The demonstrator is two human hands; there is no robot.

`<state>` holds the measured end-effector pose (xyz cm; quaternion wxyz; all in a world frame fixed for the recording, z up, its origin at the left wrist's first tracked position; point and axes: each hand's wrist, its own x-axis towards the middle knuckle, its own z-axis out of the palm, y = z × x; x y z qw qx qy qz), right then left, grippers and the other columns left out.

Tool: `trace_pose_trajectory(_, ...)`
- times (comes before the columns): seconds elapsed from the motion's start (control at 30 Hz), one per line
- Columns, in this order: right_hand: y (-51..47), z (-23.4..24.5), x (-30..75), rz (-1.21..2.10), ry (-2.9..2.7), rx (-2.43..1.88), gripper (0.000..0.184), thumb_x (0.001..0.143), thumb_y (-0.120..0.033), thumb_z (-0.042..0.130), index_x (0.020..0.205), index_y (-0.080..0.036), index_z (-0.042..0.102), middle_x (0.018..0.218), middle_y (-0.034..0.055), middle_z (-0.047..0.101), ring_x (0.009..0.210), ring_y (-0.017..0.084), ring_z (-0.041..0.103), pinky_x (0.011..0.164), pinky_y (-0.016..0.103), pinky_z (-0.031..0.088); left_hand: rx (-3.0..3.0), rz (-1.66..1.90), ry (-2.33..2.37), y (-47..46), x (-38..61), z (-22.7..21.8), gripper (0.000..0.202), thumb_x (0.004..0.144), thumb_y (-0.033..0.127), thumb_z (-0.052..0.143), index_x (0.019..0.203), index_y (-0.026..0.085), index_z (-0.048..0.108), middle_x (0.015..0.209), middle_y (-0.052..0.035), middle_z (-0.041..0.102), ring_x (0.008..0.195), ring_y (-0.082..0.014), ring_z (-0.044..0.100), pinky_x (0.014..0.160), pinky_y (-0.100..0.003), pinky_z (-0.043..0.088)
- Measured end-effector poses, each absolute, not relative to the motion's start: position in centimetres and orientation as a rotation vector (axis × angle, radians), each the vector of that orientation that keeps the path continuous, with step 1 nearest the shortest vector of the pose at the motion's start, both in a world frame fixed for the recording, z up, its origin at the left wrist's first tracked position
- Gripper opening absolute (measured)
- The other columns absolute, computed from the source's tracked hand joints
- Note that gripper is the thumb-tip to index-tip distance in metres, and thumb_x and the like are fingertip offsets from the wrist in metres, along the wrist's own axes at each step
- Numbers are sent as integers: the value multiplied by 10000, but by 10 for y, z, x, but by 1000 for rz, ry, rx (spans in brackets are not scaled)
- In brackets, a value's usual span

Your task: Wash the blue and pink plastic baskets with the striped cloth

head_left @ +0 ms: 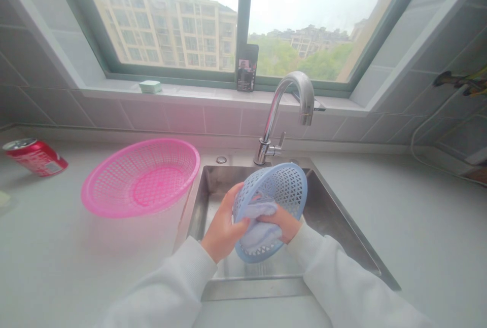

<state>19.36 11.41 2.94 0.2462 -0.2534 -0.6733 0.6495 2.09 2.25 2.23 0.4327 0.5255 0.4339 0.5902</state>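
A blue plastic colander with a pattern of small holes is tilted on its side above the steel sink. My left hand is closed on its left rim, thumb at the front and fingers behind. Inside the bowl, my right hand grips a pale, bunched-up cloth pressed against the colander's inner wall. Part of the right hand's fingers is hidden by the cloth.
A chrome faucet arches over the sink's back edge. On the counter to the left are a pink basket and a tilted red can. A phone and a green soap bar rest on the windowsill.
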Motion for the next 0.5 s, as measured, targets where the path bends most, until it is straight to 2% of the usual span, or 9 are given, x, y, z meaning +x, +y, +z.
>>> trace_pose_trajectory(0.1, 115, 27, 193, 1698, -2009, -693, 358, 728, -347, 848, 1078, -298, 792, 1108, 52, 810, 1210, 347, 688, 1176, 574, 458, 1295, 1452, 1104, 22, 20, 22, 793, 834, 452, 719, 1526, 258, 385, 1428, -136, 606, 1304, -374, 617, 1147, -552, 439)
trace_pose_trajectory(0.2, 119, 23, 193, 1621, -2154, -730, 401, 659, -274, 866, 1053, -317, 802, 1085, 39, 818, 1186, 360, 695, 1175, 596, 449, 1332, 1420, 1210, 22, 19, 21, 799, 816, 463, 723, 1519, 248, 410, 1434, -143, 586, 1327, -392, 580, 1172, -579, 391)
trace_pose_trajectory(0.27, 119, 22, 194, 1657, -2073, -758, 377, 679, -301, 865, 1050, -287, 795, 1116, 54, 814, 1160, 352, 708, 1151, 584, 472, 1346, 1432, 1218, 22, 19, 21, 794, 820, 462, 715, 1521, 251, 408, 1446, -139, 576, 1356, -392, 554, 1192, -577, 362)
trace_pose_trajectory(0.37, 118, 23, 194, 1761, -1846, -751, 347, 753, -385, 833, 1067, -252, 772, 1155, 82, 802, 1162, 336, 713, 1120, 553, 504, 1322, 1471, 1136, 23, 20, 22, 769, 843, 452, 696, 1522, 263, 387, 1428, -124, 595, 1344, -368, 572, 1178, -542, 392)
trace_pose_trajectory(0.5, 119, 20, 193, 1699, -2024, -720, 378, 684, -286, 852, 1057, -279, 793, 1114, 59, 808, 1216, 351, 688, 1181, 573, 445, 1325, 1444, 1161, 23, 19, 21, 786, 831, 475, 704, 1519, 252, 395, 1403, -129, 603, 1305, -372, 591, 1151, -550, 409)
